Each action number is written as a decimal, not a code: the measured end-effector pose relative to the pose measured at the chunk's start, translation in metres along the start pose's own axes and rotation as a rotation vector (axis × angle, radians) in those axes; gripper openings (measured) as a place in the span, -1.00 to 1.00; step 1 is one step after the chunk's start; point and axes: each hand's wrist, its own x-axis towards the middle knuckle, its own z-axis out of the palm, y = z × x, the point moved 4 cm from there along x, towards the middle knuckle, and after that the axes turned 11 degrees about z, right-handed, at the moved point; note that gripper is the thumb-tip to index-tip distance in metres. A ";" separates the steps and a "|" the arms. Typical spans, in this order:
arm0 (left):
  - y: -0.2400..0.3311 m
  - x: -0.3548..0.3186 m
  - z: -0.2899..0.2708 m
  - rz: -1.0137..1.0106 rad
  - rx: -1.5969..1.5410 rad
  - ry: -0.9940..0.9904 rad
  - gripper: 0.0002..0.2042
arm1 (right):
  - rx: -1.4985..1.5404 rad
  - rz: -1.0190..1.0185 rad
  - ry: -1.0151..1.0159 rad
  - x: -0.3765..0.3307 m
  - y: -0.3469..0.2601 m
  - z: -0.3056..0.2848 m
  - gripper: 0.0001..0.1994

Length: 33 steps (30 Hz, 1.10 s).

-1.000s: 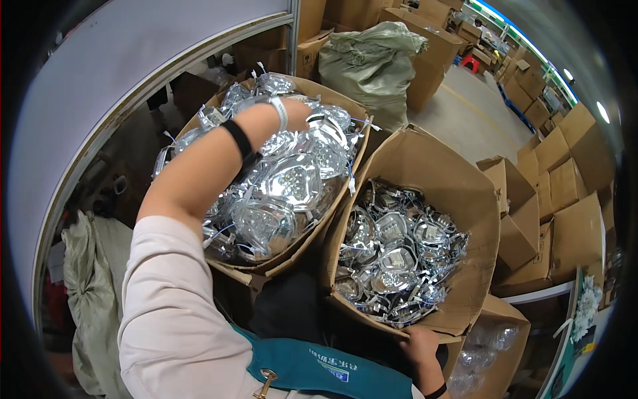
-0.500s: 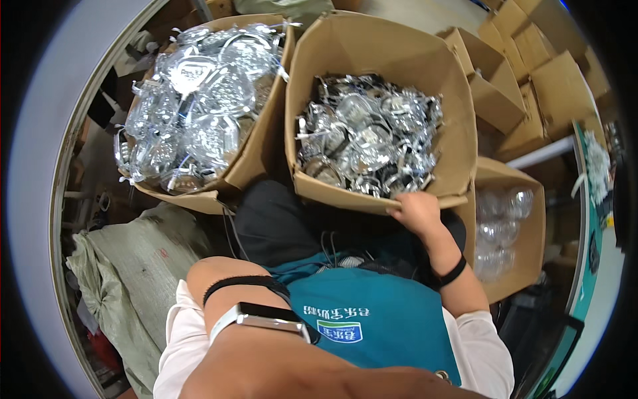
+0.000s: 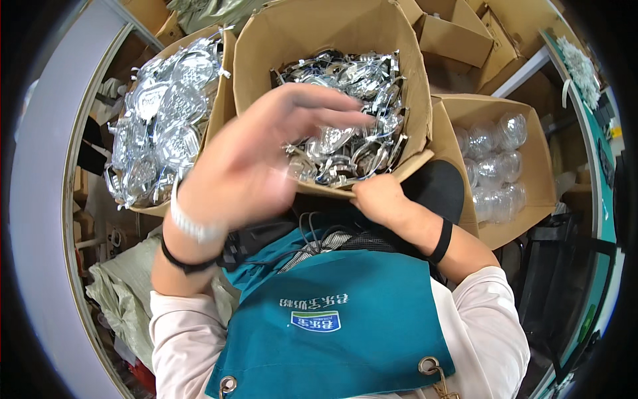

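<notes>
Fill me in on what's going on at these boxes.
A person in a teal apron works over cardboard boxes of shiny silver parts. The right hand grips the near edge of the middle box, which is full of tangled silver pieces. The left hand is raised, open and blurred, holding nothing. Another box of silver parts sits to the left, a box of clear plastic shells to the right.

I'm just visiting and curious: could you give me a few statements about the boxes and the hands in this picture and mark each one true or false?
1. The right hand rests on the near edge of the middle cardboard box. True.
2. The left hand grips a clear dome. False: it is raised, open and empty, blurred above the box.
3. The box on the right holds clear plastic domes. True.
4. The middle box is empty. False: it is filled with shiny silver pieces.
5. The person wears a teal apron. True.
</notes>
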 end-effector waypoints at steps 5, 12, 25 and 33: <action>-0.172 0.011 -0.095 -0.498 0.555 -0.281 -0.53 | 0.101 -0.117 -0.099 -0.021 0.000 -0.010 -0.72; -0.339 -0.035 -0.117 -0.672 1.315 -0.905 -0.54 | 0.675 0.403 0.543 -0.057 0.191 -0.115 -0.67; -0.360 -0.032 -0.108 -0.868 1.145 -0.756 -0.65 | 0.215 1.252 -0.371 -0.111 0.477 0.155 -0.10; -0.290 -0.061 -0.203 -0.913 0.433 0.275 -0.74 | 0.285 1.396 -0.413 -0.140 0.482 0.197 0.15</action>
